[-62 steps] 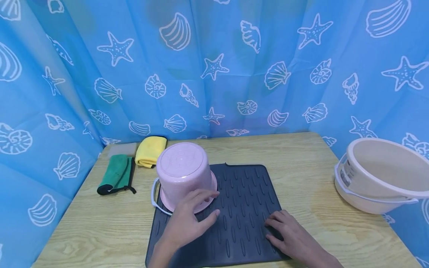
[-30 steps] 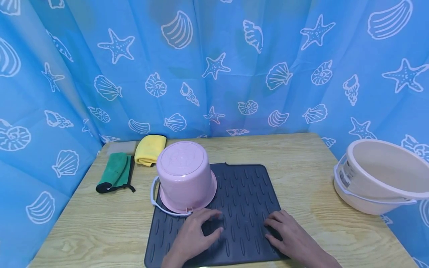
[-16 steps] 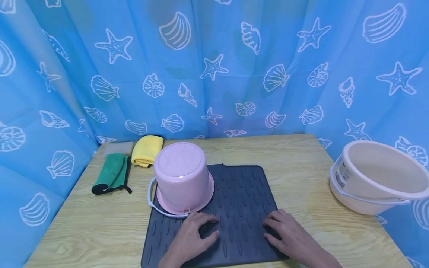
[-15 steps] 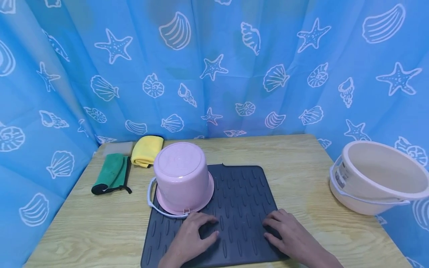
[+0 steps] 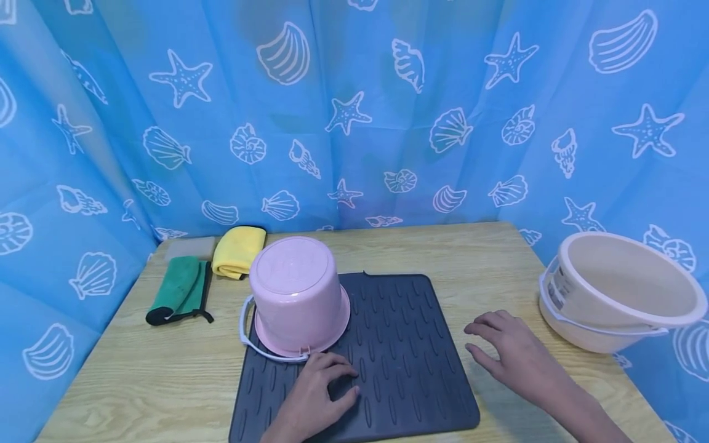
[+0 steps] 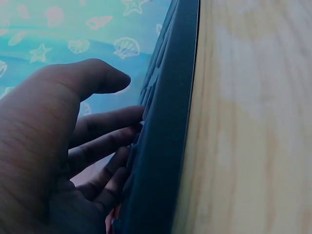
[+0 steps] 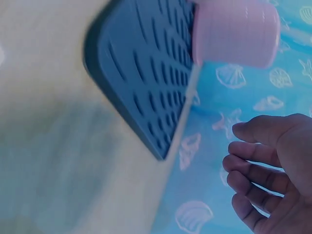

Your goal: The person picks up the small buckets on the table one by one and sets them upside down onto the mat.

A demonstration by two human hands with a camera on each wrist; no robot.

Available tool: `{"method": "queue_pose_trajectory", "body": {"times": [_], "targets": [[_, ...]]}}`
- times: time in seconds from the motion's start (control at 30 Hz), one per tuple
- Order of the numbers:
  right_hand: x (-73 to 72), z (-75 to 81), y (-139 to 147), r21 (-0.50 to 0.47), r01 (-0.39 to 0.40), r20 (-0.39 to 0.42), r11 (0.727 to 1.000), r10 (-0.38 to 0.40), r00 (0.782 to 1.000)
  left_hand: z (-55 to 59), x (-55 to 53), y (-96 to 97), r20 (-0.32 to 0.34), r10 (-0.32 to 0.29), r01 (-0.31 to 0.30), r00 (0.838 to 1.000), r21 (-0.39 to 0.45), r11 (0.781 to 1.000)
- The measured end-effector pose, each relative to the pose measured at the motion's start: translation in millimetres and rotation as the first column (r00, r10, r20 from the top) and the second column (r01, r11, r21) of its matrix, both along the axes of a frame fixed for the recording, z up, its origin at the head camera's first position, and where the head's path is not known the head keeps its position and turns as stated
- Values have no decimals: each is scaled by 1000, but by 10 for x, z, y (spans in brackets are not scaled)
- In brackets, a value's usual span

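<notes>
A pink bucket (image 5: 296,295) stands upside down on the left part of a dark ridged mat (image 5: 399,344), its pale handle (image 5: 244,320) lying round the front left. My left hand (image 5: 318,394) rests its relaxed fingertips on the mat, just in front of the bucket's rim; it holds nothing. In the left wrist view those fingers (image 6: 105,126) touch the ridges. My right hand (image 5: 515,357) is off the mat's right edge, over the wooden table, fingers loosely bent and apart. Nothing lies in it in the right wrist view, where the bucket (image 7: 236,31) appears beyond the mat.
At right, a beige basin-like bucket (image 5: 626,295) with a pale handle stands near the table's edge. A green cloth (image 5: 180,286), a folded yellow cloth (image 5: 238,251) and a flat greyish piece (image 5: 190,248) lie at back left. A blue shell-patterned curtain (image 5: 343,123) surrounds the table.
My left hand has drawn back from the pink bucket's side onto the mat and then stayed. My right hand has just lifted off the mat and moved right, toward the beige bucket.
</notes>
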State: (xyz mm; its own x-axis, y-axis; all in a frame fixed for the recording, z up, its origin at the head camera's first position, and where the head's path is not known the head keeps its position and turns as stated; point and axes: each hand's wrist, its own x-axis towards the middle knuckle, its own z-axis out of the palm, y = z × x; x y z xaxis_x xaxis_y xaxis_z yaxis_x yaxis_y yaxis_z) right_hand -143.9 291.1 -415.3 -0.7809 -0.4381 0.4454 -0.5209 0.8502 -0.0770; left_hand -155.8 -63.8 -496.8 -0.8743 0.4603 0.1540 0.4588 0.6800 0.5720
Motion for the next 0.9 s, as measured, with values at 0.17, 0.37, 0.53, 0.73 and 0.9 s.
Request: {"method": "queue_pose_trajectory", "body": {"times": [0.17,0.37,0.53,0.73,0.9], "targets": [[-74,175,210,-39,12,-80,999,-15,997,8,8,8,11,4,-4,1000,2,1000],[-127,318,482,-55,37,-142,998,-44,989,36,7,13,42,2,-2,999,-3,1000],[-181,404,706,-47,73,-174,996,-80,981,35,6,3,33,4,-4,999,-7,1000],[-183,521,956,-28,181,-183,983,-183,966,25,6,3,30,-5,6,1000,-5,1000],[-135,596,1134,58,299,-158,952,-287,945,40,5,16,35,-4,4,999,-5,1000]]}}
